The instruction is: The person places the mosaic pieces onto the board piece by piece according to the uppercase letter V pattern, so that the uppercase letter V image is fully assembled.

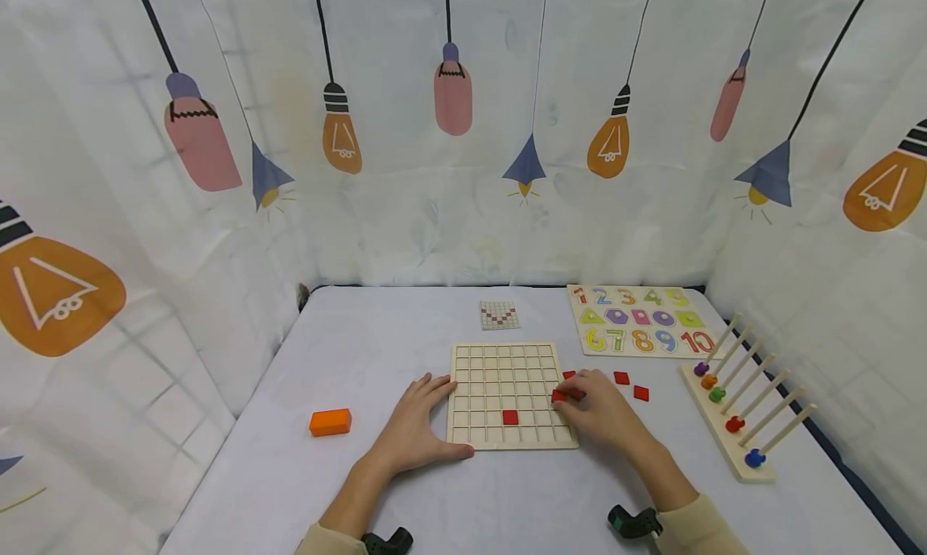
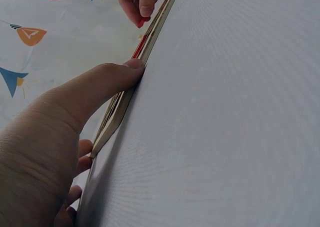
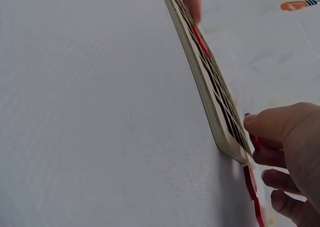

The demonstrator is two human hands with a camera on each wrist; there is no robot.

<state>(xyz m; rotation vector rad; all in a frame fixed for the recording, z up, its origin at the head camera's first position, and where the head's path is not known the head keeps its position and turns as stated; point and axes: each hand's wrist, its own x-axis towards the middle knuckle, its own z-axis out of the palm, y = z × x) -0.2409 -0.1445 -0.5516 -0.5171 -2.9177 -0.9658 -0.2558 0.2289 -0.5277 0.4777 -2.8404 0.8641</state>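
A wooden grid board [image 1: 478,378] lies flat on the table, with one red square tile [image 1: 510,417] set in a cell near its front. My left hand [image 1: 414,426] is spread round the board's front left corner, thumb on the front edge and fairly straight fingers along the left edge. In the left wrist view, the thumb [image 2: 107,84] presses the board's edge. At the board's right edge my right hand [image 1: 604,410] pinches a red tile [image 1: 558,396] between thumb and fingertips. The right wrist view shows this held tile [image 3: 254,141] just above the board's corner, partly hidden by fingers.
Loose red tiles [image 1: 621,378] lie right of the board. Behind it is a small pattern card [image 1: 500,315]. A number and shape board [image 1: 640,322] lies at the back right, a pegged wooden stand [image 1: 731,426] at the right. An orange block [image 1: 330,422] sits at the left.
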